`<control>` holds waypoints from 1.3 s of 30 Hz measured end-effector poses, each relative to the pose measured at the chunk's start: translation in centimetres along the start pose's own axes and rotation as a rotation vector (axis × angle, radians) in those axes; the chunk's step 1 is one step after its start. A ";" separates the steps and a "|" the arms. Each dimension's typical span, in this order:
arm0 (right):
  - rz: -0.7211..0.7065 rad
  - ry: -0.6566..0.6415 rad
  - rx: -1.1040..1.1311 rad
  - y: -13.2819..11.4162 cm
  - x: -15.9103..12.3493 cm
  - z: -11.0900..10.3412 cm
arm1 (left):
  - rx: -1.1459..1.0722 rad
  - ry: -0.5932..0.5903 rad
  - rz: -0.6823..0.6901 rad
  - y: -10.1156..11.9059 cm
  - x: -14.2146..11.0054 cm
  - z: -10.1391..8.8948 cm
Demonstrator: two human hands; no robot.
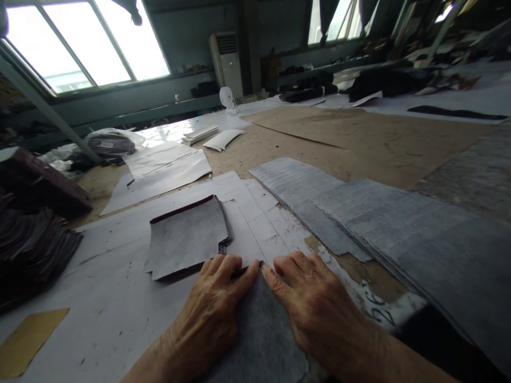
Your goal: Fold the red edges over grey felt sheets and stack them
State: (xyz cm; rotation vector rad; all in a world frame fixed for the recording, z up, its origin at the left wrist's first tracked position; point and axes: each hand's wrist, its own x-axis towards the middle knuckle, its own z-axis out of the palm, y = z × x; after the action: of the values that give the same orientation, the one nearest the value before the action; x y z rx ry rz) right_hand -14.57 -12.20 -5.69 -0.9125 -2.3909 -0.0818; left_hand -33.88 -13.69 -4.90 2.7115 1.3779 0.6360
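Observation:
A grey, felt-like fabric piece (265, 330) lies at the table's near edge, partly covered by my hands. At its far edge a thin dark strip shows. My left hand (219, 298) has curled fingers closed on that edge, its index finger and thumb close together. Opposite it, my right hand (303, 287) presses the same edge with bent fingers, the fingertips of both hands nearly meeting. Just beyond my left hand sits a small stack of grey pieces (187, 239) with dark folded edges. What lies under my fingers is hidden.
To the right lie long layered grey sheets (383, 223). A pile of dark pieces (35, 250) stands at left, near a yellowish card (32, 340). Further back are white sheets (159, 175), brown paper (339, 127) and a small white fan (227, 100).

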 end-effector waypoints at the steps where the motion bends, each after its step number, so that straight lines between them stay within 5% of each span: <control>1: 0.014 0.016 0.022 0.1 0.0 0.0 | 0.020 -0.011 0.008 0.1 0.1 -0.1; 6: 0.142 0.038 0.145 0.5 0.5 -0.4 | 0.108 -0.034 0.040 0.3 0.4 -0.6; 12: 0.037 -0.183 -0.015 0.6 1.1 -0.8 | 0.109 0.010 0.003 0.4 0.5 -0.6; 21: -0.064 -0.070 -0.106 1.1 0.9 -0.3 | -0.062 0.126 -0.168 -1.6 -3.2 -2.5; 29: 0.139 -0.050 0.193 3.2 1.8 -1.1 | -0.300 0.174 -0.410 -2.1 -3.9 -3.3; 33: -0.030 0.156 0.062 0.9 3.9 -1.2 | -0.370 0.209 -0.469 -1.9 -3.1 -3.1; 36: -0.186 0.001 0.166 -1.7 5.6 0.3 | -0.453 0.182 -0.511 -2.4 -3.0 -3.8; 39: -0.169 -0.118 0.194 -3.0 6.2 2.0 | -0.580 0.170 -0.611 -3.1 -3.6 -5.0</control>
State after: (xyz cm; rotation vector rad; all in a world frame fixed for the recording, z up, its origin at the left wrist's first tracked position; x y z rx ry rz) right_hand -21.17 -10.33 -3.58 -0.6417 -2.5288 0.1411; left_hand -39.96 -15.37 -2.18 1.7125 1.6188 1.0095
